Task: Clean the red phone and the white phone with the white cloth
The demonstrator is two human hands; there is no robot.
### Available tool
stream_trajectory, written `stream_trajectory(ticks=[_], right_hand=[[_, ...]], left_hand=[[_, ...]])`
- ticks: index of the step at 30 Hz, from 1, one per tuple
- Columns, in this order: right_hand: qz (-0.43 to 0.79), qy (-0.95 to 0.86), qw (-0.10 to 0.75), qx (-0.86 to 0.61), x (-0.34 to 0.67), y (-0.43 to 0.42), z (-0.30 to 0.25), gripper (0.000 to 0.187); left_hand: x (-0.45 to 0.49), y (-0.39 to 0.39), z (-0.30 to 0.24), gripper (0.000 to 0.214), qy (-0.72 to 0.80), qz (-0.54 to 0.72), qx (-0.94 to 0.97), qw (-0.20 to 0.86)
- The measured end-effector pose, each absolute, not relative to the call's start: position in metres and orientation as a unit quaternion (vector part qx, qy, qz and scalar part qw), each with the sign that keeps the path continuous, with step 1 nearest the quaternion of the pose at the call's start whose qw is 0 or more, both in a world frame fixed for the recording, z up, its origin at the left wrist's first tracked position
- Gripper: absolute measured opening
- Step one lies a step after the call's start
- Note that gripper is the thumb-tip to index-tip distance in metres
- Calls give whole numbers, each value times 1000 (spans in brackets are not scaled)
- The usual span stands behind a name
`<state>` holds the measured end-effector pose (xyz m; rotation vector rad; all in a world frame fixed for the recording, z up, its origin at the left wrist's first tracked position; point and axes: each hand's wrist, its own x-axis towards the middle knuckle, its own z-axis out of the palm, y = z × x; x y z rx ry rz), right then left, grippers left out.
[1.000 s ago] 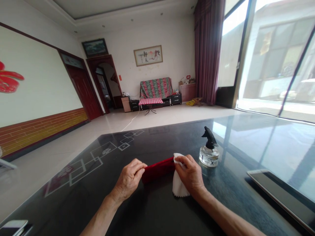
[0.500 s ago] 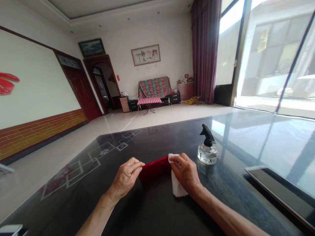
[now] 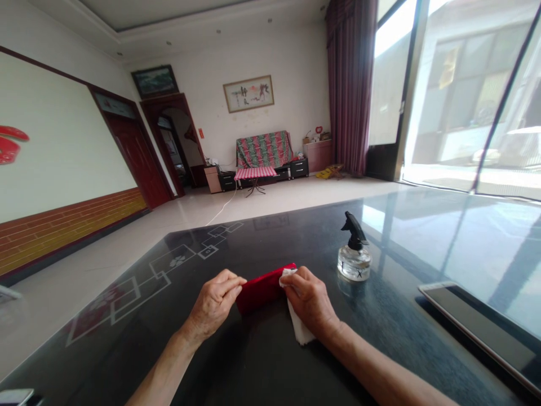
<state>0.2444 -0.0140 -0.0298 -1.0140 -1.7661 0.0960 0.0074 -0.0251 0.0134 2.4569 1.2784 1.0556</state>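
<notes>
A thin, glossy red phone (image 3: 260,290) stands on its long side above the dark table, its top edge tilted up to the right. My left hand (image 3: 217,304) pinches its left end between thumb and fingers. Bunched in my right hand (image 3: 310,299) is a white cloth (image 3: 299,327), pressed on the phone's upper edge near the right end. The rest of the cloth hangs below my palm. To the right of that hand is a clear spray bottle (image 3: 354,262) with a black trigger head, upright on the table.
The shiny black table (image 3: 262,361) has white square patterns along its left side. A tablet (image 3: 482,332) lies at the right, and part of a white device (image 3: 17,396) shows at the lower left corner. Farther off are a small checked-cloth table (image 3: 256,173) and a covered television stand.
My right hand has slid the cloth a little left along the phone's edge, so its right corner now shows. The left hand keeps its pinch. The view has shifted slightly.
</notes>
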Motion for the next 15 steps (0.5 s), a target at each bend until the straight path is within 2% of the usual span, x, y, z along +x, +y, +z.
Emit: stream_trajectory(ticks=[3,9,15], right_hand=[[45,-749,514,-415,244,-14,-29,15],[20,-672,552,-494,263,3,-29,12],[21,-657,563,-501,259,6,-29,12]], left_hand=[[9,-26,14,24,427,356,826,94],[12,-26,13,23,432,356,822,103],[12,-26,12,23,436,352,821,105]])
